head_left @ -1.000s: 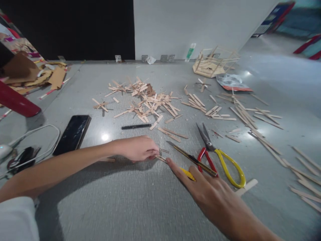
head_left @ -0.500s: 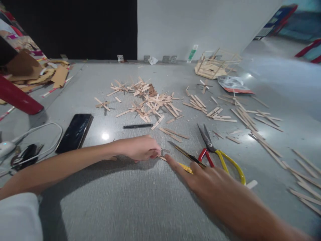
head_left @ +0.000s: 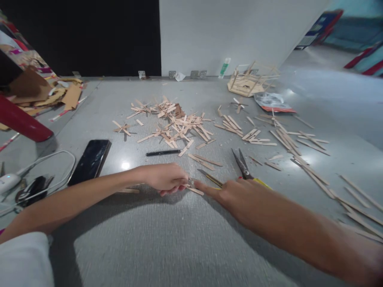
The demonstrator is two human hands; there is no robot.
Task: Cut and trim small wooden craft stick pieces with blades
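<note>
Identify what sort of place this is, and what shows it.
Likely a craft or model-making workspace: a loose heap of flat, pale wooden sticks, metal scissors with a yellow handle and an open-framed pale wooden model share one grey surface.

Blk phone [head_left: 89, 162] flat on L; keys [head_left: 35, 188] between it & wht charger [head_left: 8, 182]. Cardboard [head_left: 72, 97] far L, nr red obj [head_left: 25, 120]. Brkts [head_left: 194, 74] at wall [head_left: 221, 32] base.

right hand [head_left: 235, 195] | moved farther forward | now hides most of knife [head_left: 211, 178], scissors handles [head_left: 263, 183]
</note>
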